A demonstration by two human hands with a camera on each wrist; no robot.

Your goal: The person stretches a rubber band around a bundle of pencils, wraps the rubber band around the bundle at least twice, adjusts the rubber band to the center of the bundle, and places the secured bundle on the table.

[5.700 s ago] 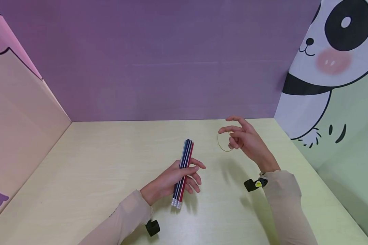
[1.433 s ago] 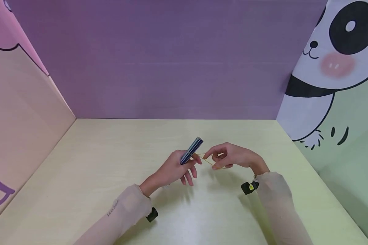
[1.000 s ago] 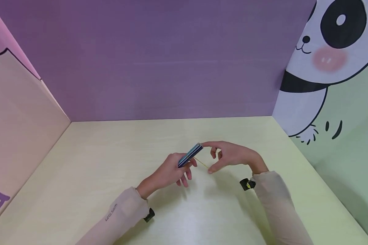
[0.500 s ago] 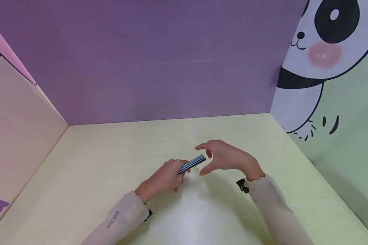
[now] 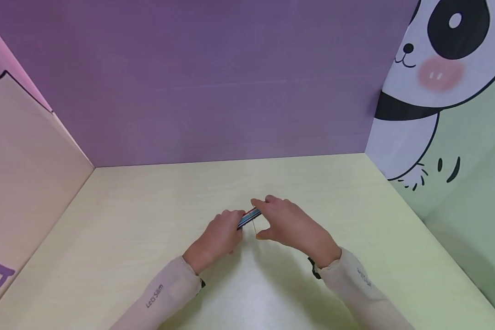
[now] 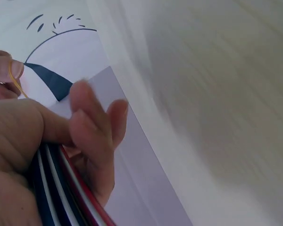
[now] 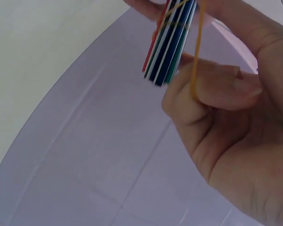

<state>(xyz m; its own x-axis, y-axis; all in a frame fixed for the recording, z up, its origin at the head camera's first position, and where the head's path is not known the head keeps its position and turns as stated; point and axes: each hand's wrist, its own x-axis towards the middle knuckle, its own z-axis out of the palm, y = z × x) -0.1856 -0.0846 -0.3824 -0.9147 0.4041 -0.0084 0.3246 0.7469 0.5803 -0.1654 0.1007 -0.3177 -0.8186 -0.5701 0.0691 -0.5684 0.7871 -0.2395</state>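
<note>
In the head view my left hand (image 5: 219,236) grips a bundle of striped pencils (image 5: 249,217), dark blue, teal and red with white lines, tilted up to the right above the table. My right hand (image 5: 294,227) is at the bundle's far end, with thumb and index finger spread apart. A thin yellow rubber band (image 7: 196,56) is stretched over its curled fingers in the right wrist view and also crosses the pencils (image 7: 167,49) there. The left wrist view shows the pencils (image 6: 61,193) under my left thumb, and the band (image 6: 18,84) drawn over a right fingertip.
The pale wooden table (image 5: 148,215) runs back to a purple wall panel (image 5: 231,91). A pink panel (image 5: 20,160) stands at the left, and a green panel with a printed panda (image 5: 416,142) at the right.
From the pencils held apart from the rubber band, both hands have come together. The right hand has brought the stretched band over the bundle's end and moved left; the pencils have tipped toward the right.
</note>
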